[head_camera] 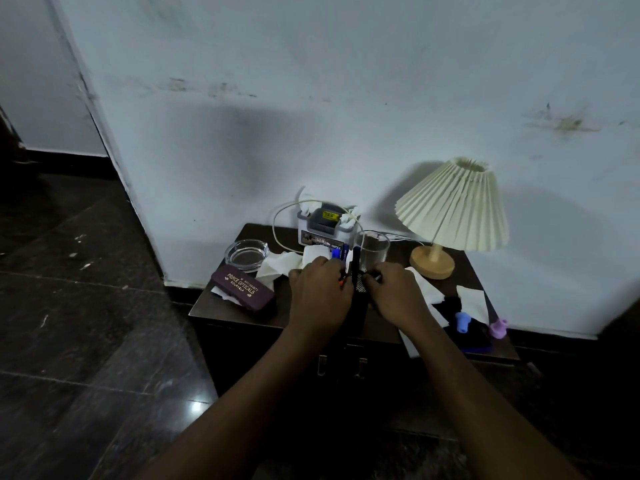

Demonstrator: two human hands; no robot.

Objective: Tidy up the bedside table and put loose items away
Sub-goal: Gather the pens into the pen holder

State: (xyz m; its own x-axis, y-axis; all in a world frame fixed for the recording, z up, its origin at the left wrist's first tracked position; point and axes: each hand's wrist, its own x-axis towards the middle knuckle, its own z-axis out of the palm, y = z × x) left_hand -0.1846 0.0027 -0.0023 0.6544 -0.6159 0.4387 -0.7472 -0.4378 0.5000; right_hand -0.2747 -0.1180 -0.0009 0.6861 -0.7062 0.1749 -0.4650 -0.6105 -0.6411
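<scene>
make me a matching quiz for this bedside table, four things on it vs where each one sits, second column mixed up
Things:
1. glass ashtray
2. spectacle case
3. lamp
4. drinking glass

Places:
A. just behind the right hand
B. back left corner
C. right side, near the wall
D. front left edge

Pairs: 1-B, 2-D, 3-C, 4-A
</scene>
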